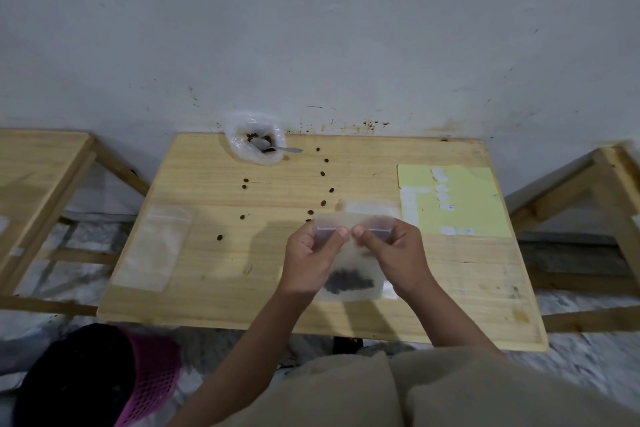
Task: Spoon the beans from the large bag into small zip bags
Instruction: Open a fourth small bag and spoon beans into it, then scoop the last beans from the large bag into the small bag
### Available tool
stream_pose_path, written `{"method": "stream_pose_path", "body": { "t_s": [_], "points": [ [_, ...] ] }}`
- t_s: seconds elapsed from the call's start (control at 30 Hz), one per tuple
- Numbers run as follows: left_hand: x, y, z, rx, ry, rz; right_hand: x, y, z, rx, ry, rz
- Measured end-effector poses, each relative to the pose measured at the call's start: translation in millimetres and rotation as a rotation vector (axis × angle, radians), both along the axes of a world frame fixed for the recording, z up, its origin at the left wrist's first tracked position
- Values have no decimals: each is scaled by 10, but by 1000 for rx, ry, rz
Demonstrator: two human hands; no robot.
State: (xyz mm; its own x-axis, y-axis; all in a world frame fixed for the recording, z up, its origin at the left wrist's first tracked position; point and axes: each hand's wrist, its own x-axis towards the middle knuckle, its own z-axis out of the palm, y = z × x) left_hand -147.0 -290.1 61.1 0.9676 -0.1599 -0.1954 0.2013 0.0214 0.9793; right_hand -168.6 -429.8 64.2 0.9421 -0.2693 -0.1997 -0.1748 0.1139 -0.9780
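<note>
A small clear zip bag [351,274] with dark beans at its bottom hangs above the wooden table's [221,288] front half. My left hand [310,256] and my right hand [394,253] pinch its top zip strip side by side, thumbs nearly touching. At the table's far edge stands the large clear bag [254,137], rolled open, with a few beans and a metal spoon [273,146] lying in it. Another small zip bag [369,206] lies flat just beyond my hands. Several loose beans [323,203] are scattered over the table's middle.
An empty zip bag [152,246] lies flat at the table's left. A yellow sheet with white stickers [453,199] lies at the right. Wooden tables stand on both sides. A pink basket with dark contents [149,374] sits on the floor at lower left.
</note>
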Motion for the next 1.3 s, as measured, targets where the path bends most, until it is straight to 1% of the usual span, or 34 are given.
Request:
{"method": "stream_pose_path", "body": {
  "t_s": [0.1, 0.2, 0.23, 0.3, 0.4, 0.47, 0.57, 0.63, 0.73, 0.8, 0.87, 0.97, 1.1, 1.2, 1.3],
  "points": [
    [-2, -10, -164, 95, 87, -117, 25, -105, -73, 71, 100, -103],
    [-10, -39, -382, 269, 129, -96, 76, -239, -149, 107, 140, -197],
    [0, -61, -451, 306, 128, -71, 74, -287, -191, 75, 148, -215],
    [40, -133, -526, 325, 123, -25, 32, -355, -274, -87, 154, -203],
    [117, -274, -511, 336, 157, 63, -58, -354, -400, -340, 169, -117],
    [166, -348, -519, 378, 132, 115, -81, -314, -496, -488, 171, -63],
    [188, -410, -601, 516, 52, 80, -72, -278, -620, -652, 208, 20],
    [161, -420, -647, 598, 8, -7, -53, -275, -665, -714, 266, 64],
    [143, -401, -726, 696, -63, -120, -17, -276, -705, -745, 342, 65],
    [162, -363, -777, 713, -93, -165, -8, -273, -704, -765, 385, 56],
    [160, -306, -797, 691, -121, -189, -5, -260, -682, -785, 394, 30],
    [128, -156, -813, 607, -140, -177, 7, -157, -641, -820, 340, -41],
    [127, 180, -799, 495, -147, -160, 104, 161, -590, -863, 164, -96],
    [212, 638, -770, 490, -156, -97, 269, 603, -558, -858, 51, -58],
    [445, 1275, -704, 547, -226, 13, 474, 1184, -565, -805, -20, 28]
  ]
}}
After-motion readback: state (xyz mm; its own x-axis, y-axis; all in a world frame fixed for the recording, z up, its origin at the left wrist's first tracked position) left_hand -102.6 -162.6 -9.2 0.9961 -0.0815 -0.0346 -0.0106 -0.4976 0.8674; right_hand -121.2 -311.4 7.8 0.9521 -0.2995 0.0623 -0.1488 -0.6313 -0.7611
